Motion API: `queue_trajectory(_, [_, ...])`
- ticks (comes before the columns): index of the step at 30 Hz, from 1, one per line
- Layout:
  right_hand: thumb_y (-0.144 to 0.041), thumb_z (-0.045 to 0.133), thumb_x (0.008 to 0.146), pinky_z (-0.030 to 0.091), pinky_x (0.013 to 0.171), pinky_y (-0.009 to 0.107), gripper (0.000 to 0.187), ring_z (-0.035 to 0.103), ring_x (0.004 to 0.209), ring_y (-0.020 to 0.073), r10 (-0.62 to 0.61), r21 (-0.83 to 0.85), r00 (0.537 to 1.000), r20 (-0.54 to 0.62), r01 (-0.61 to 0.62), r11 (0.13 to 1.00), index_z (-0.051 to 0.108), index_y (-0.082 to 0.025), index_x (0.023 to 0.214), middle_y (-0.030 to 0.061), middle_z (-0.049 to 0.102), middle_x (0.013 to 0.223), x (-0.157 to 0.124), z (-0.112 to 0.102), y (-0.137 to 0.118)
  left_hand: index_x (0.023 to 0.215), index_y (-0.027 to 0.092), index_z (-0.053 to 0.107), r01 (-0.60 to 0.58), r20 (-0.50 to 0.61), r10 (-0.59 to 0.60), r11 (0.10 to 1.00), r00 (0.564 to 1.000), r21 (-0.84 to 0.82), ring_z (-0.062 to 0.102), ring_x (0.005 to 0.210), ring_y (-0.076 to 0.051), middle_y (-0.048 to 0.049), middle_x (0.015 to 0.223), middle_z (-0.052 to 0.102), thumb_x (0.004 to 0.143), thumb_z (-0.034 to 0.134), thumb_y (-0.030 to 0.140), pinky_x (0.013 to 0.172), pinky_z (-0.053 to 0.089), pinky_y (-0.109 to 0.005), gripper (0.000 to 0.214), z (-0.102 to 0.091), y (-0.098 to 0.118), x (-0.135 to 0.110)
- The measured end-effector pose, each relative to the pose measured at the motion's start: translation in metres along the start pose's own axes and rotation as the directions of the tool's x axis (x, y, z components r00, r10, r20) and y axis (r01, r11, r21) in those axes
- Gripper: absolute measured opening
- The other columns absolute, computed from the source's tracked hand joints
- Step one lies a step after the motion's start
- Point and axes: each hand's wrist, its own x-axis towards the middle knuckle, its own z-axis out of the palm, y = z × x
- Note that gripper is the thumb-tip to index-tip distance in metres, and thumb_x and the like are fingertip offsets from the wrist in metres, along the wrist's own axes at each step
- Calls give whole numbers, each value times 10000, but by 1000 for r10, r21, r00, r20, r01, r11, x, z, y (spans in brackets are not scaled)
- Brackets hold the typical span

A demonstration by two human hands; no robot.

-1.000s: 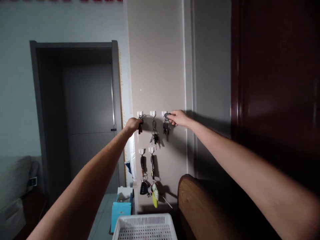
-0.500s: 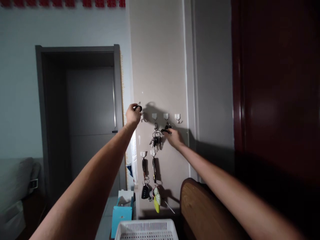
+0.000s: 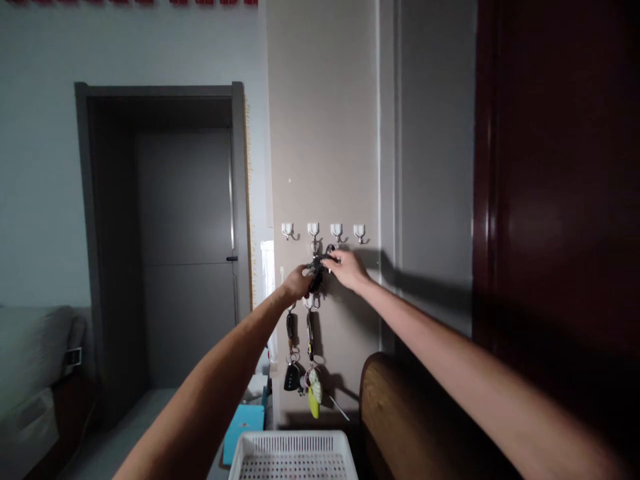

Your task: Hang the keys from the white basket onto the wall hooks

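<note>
My left hand (image 3: 299, 284) is closed on dark keys (image 3: 316, 281) just below the second upper hook (image 3: 313, 229). From the right, my right hand (image 3: 349, 269) pinches a black key fob (image 3: 330, 259), its fingertips almost meeting the left hand's. A metal clasp (image 3: 315, 248) hangs from that second hook, right above both hands. My fingers hide part of the keys, so which pieces are joined is unclear. On the lower hooks hang a black car key (image 3: 291, 377) and a key bunch with a yellow charm (image 3: 313, 403).
The first (image 3: 287, 229), third (image 3: 337, 231) and fourth upper hooks (image 3: 359, 231) are on the wall. Below stand a white slotted basket (image 3: 295, 440), a blue box (image 3: 243, 427) and a brown wooden backrest (image 3: 387, 407). A grey door (image 3: 187, 200) is at left.
My left hand has come down and right from beside the first hook to the keys under the second. The right hand stays close by, still pinching. The view has shifted slightly.
</note>
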Motion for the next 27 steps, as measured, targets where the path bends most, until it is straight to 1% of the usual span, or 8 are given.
queue_trajectory(3, [-343, 453, 603, 381, 493, 209, 248, 499, 570, 107, 144, 190, 990, -14, -138, 972, 556, -169, 747, 2, 574, 653, -18, 25, 16, 1026, 124, 367, 18, 97, -18, 1000, 995, 0, 334, 267, -44, 60, 354, 428, 669, 394, 210, 298, 185, -156, 368, 9, -10, 2])
queue_trajectory(7, [-369, 430, 616, 360, 354, 185, 294, 454, 405, 78, 194, 406, 981, 9, -180, 896, 516, -150, 791, -14, 518, 537, -14, 31, 3, 868, 97, 443, -50, 53, 49, 999, 997, 14, 336, 271, -40, 44, 373, 431, 668, 360, 163, 295, 194, -159, 226, 5, 3, 8])
queue_trajectory(14, [-341, 431, 638, 341, 312, 181, 266, 395, 322, 52, 56, 488, 998, -43, -28, 872, 501, -142, 801, -44, 429, 442, 28, 3, -54, 710, 114, 462, -236, -3, 236, 972, 972, 14, 359, 284, -37, 30, 392, 434, 691, 357, 170, 313, 203, -160, 121, -19, 63, 14])
queue_trajectory(18, [-329, 442, 636, 373, 374, 196, 259, 422, 384, 55, -7, 502, 1000, 5, 4, 865, 506, -134, 793, -32, 455, 494, 26, 2, -59, 687, 102, 475, -217, 2, 217, 976, 976, 31, 355, 285, -37, 22, 384, 434, 693, 369, 163, 323, 204, -166, 123, -26, 68, 4])
queue_trajectory(21, [-303, 450, 627, 392, 454, 209, 229, 461, 477, 73, 15, 470, 999, 35, -30, 882, 521, -125, 752, -6, 505, 586, -4, 10, -50, 687, 95, 487, -139, 45, 138, 990, 989, 18, 353, 286, -39, 27, 368, 423, 690, 375, 176, 320, 211, -166, 138, -27, 43, -17])
queue_trajectory(24, [-277, 460, 615, 387, 537, 208, 200, 478, 583, 92, 48, 402, 988, 150, -105, 910, 536, -121, 715, 12, 543, 661, -61, 27, -30, 704, 94, 490, 23, 173, -11, 997, 985, -68, 374, 304, -41, 29, 382, 432, 693, 364, 202, 325, 252, -162, 166, -20, -9, -52])
queue_trajectory(25, [-278, 456, 616, 383, 538, 209, 201, 478, 586, 97, 85, 361, 969, 232, -167, 917, 539, -120, 710, 16, 549, 665, -85, 33, -21, 705, 92, 489, 96, 202, -79, 993, 976, -73, 374, 303, -42, 35, 379, 426, 688, 363, 193, 324, 260, -163, 162, -16, -31, -67])
queue_trajectory(27, [-287, 437, 627, 372, 506, 208, 236, 476, 565, 101, 177, 283, 894, 411, -310, 908, 538, -122, 762, 17, 558, 667, -133, 47, -2, 724, 91, 483, 226, 252, -209, 973, 945, -41, 384, 308, -45, 42, 388, 431, 663, 377, 154, 327, 279, -161, 137, -5, -77, -97])
